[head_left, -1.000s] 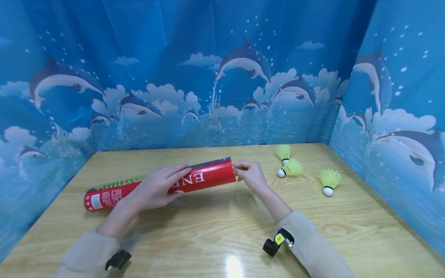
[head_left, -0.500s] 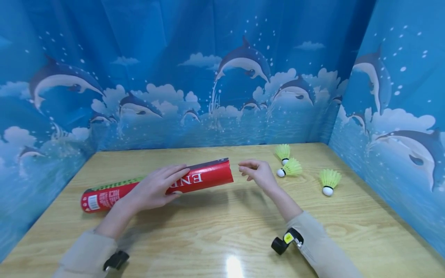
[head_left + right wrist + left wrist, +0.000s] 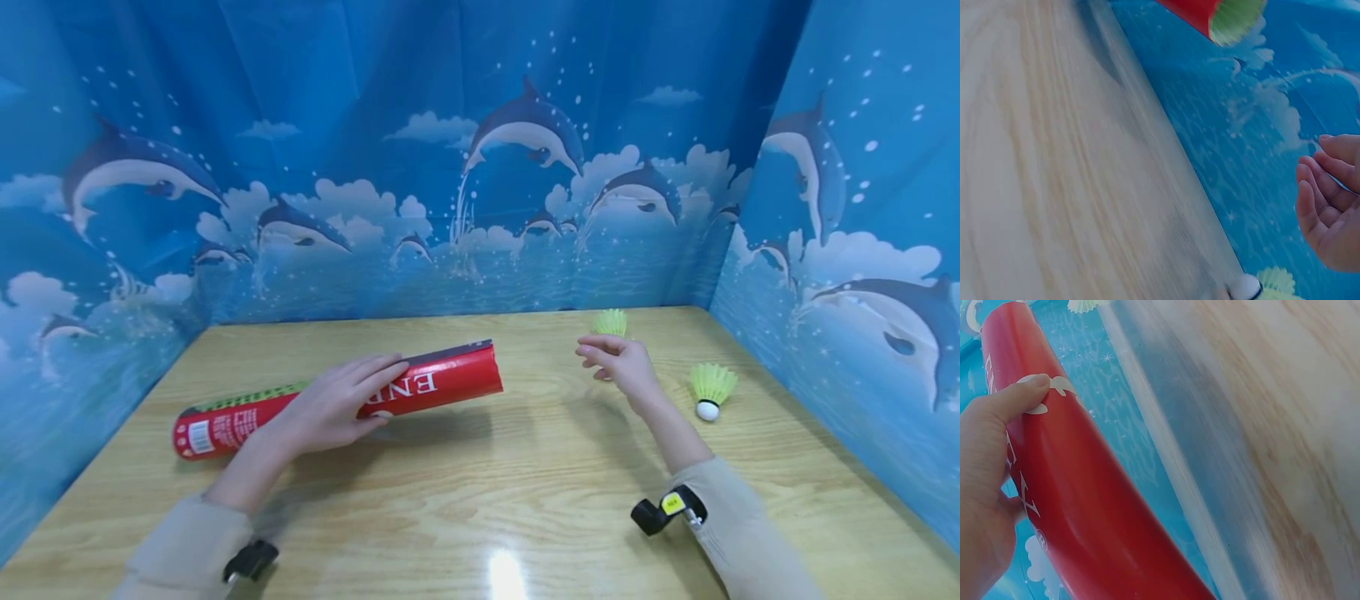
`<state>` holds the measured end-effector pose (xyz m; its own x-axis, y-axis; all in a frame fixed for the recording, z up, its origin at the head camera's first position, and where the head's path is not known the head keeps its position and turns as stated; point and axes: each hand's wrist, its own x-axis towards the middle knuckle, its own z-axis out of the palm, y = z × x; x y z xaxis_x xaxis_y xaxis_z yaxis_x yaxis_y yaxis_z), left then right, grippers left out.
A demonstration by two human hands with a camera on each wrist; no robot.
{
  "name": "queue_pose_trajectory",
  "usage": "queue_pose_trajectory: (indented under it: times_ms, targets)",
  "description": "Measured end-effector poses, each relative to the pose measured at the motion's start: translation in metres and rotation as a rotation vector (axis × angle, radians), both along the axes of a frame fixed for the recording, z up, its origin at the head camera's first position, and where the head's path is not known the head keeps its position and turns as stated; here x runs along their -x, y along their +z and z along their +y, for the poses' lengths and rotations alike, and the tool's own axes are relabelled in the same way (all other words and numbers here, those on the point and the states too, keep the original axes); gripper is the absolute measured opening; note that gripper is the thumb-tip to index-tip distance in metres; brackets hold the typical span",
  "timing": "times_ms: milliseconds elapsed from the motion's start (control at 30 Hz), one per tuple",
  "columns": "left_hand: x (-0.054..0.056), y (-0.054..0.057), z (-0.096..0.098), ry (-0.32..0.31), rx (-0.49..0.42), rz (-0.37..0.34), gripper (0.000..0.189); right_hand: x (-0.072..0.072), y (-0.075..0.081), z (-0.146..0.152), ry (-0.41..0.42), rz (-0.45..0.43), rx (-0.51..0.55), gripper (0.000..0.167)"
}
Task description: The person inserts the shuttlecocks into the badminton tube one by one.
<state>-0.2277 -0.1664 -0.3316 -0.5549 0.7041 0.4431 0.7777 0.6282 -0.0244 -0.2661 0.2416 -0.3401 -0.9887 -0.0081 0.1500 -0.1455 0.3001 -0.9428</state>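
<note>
Since half a second earlier, my right hand (image 3: 626, 371) had shifted farther right, from near the mouth of the red tube (image 3: 453, 373) to just in front of a yellow-green shuttlecock (image 3: 611, 321). It held nothing, fingers loosely bent, and partly hid that shuttlecock from the head view.

Tube position: almost unchanged. My left hand (image 3: 337, 404) was clamped round it near the middle, thumb on the near side, fingers over the top, covering part of the white lettering. Tube lay aslant on the left half of the desk (image 3: 465, 508), barcode end low on the wood, mouth end tipped up above its own shadow. Right wrist view: something yellow-green and ruffled showed inside the mouth.

Second shuttlecock (image 3: 712, 387) lay well right of my right hand, white cork toward me. Another cork and skirt, cut off by the lower edge of the right wrist view, sat below the hand, apart from it.

Also noted: beige sleeves (image 3: 183, 537), a black camera (image 3: 660, 512) on the right one, and a blue dolphin curtain (image 3: 360, 108) behind the desk.
</note>
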Motion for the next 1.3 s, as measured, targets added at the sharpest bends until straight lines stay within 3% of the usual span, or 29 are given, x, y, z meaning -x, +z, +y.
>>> queue_pose_trajectory:
  times_ms: [167, 367, 667, 967, 1300]
  targets:
    - [0.0, 0.0, 0.0, -0.002, 0.001, -0.002, 0.087, 0.002, 0.003, 0.029, -0.048, 0.009, 0.025, 0.046]
    - [0.0, 0.001, 0.0, 0.005, 0.018, -0.015, 0.087, 0.004, 0.004, 0.06, -0.141, 0.016, 0.022, 0.04]
    - [-0.001, 0.001, 0.0, 0.016, 0.038, -0.036, 0.088, 0.007, -0.001, 0.082, -0.268, -0.105, -0.108, 0.054]
    - [-0.001, 0.001, -0.001, 0.011, 0.031, -0.027, 0.089, 0.01, -0.006, 0.084, -0.219, -0.19, -0.292, 0.053]
    - [0.0, 0.0, -0.001, 0.014, 0.041, -0.033, 0.088, 0.012, -0.014, 0.084, -0.19, -0.218, -0.303, 0.046]
